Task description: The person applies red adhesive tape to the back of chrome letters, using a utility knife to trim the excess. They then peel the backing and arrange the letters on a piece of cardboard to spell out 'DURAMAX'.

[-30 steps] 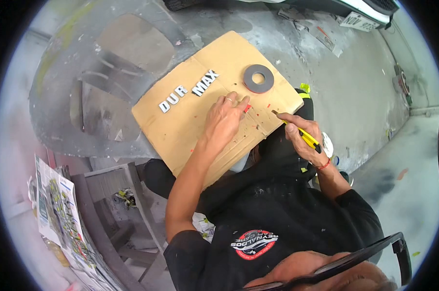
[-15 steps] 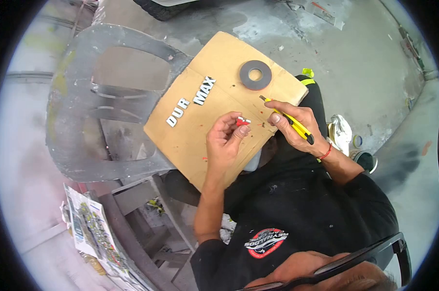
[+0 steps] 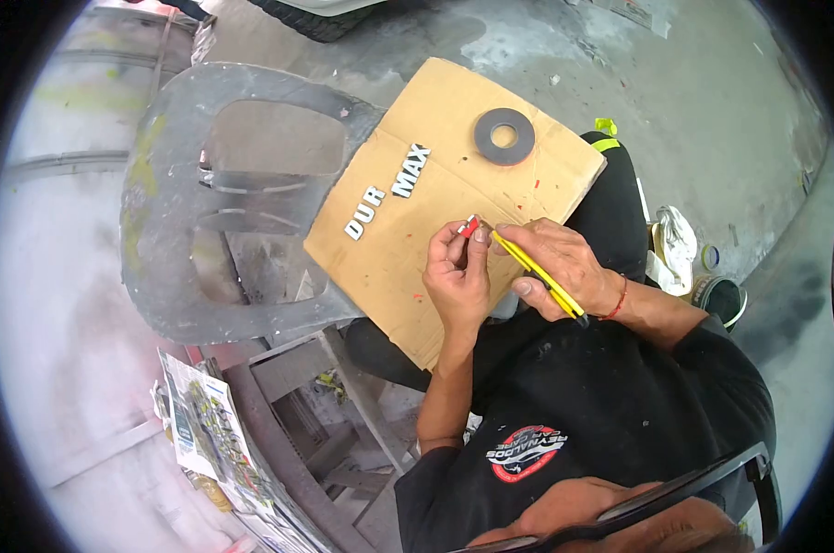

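Observation:
My left hand [image 3: 458, 272] pinches a small letter piece [image 3: 469, 227] with red tape film on it; which letter it is I cannot make out. My right hand [image 3: 564, 263] is wrapped round a yellow utility knife [image 3: 544, 276], its tip end close beside the letter piece. Whether the blade touches it is too small to tell. Below both hands lies a cardboard sheet [image 3: 380, 286]. On it, silver letters reading DUR [image 3: 364, 213] and MAX [image 3: 411, 170] stand in a slanting row with a gap between them. A roll of dark tape [image 3: 518, 138] lies near the cardboard's far corner.
A grey plastic chair [image 3: 173, 267] supports the cardboard at the left. Small red scraps [image 3: 418, 297] are scattered over the sheet. At lower left are a wooden frame [image 3: 279, 373] and a stack of papers [image 3: 205, 424]. A white cloth [image 3: 678, 241] and a can [image 3: 721, 297] sit at right.
The utility knife has come in from the right to the letter piece, which has been turned in my left fingers. The whole view has shifted a little.

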`<state>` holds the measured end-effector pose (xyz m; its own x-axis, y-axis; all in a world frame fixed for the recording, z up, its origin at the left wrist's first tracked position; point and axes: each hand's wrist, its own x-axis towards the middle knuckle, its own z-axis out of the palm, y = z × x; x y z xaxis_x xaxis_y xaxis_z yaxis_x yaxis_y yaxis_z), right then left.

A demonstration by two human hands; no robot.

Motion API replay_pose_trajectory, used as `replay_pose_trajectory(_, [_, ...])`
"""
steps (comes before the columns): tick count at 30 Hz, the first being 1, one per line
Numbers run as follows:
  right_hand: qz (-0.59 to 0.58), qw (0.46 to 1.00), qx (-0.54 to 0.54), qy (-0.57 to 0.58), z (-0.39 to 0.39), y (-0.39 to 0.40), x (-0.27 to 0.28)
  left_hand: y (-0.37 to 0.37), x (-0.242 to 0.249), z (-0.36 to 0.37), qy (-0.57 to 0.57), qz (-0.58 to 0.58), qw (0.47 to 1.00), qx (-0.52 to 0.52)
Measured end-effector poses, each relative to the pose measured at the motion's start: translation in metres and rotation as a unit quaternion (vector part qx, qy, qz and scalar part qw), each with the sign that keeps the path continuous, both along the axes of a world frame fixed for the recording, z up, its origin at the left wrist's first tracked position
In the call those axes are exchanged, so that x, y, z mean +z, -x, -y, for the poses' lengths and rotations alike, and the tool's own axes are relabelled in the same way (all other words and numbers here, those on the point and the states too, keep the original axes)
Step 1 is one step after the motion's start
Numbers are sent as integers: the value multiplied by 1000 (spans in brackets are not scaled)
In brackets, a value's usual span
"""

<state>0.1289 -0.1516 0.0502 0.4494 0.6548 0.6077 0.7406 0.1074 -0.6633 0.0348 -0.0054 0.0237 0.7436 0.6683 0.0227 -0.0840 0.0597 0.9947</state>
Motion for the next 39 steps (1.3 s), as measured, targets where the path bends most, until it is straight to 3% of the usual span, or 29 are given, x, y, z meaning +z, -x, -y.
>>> replay_pose_trajectory(18, [41, 999, -3, 35, -2, -8, -4, 3, 8, 5, 36, -17, 999, -26])
replay_pose_trajectory(20, [43, 998, 2, 55, 0, -6, -5, 8, 11, 8, 12, -111, 993, -33])
replay_pose_trajectory(24, [44, 998, -11, 42, -4, -5, -10, 10, 1, 13, -14, -103, 994, -38])
replay_pose_trajectory(26, [5, 1000, -28, -7, -3, -6, 1, 8, -2, 11, 51, -42, 998, -19])
replay_pose_trajectory(29, [-42, 994, -89, -42, -2, -12, 10, 9, 5, 9, 153, -47, 987, -27])
replay_pose_trajectory(34, [-75, 993, -89, 17, -3, -20, 1, 12, 9, 2, 164, -36, 984, -60])
replay_pose_trajectory(36, [-247, 966, -38, 70, -1, -18, 6, 13, 9, 1, 196, -31, 978, -67])
replay_pose_trajectory(39, [-335, 942, 15, 23, -9, -14, -5, 12, 5, 4, 204, -41, 977, -49])
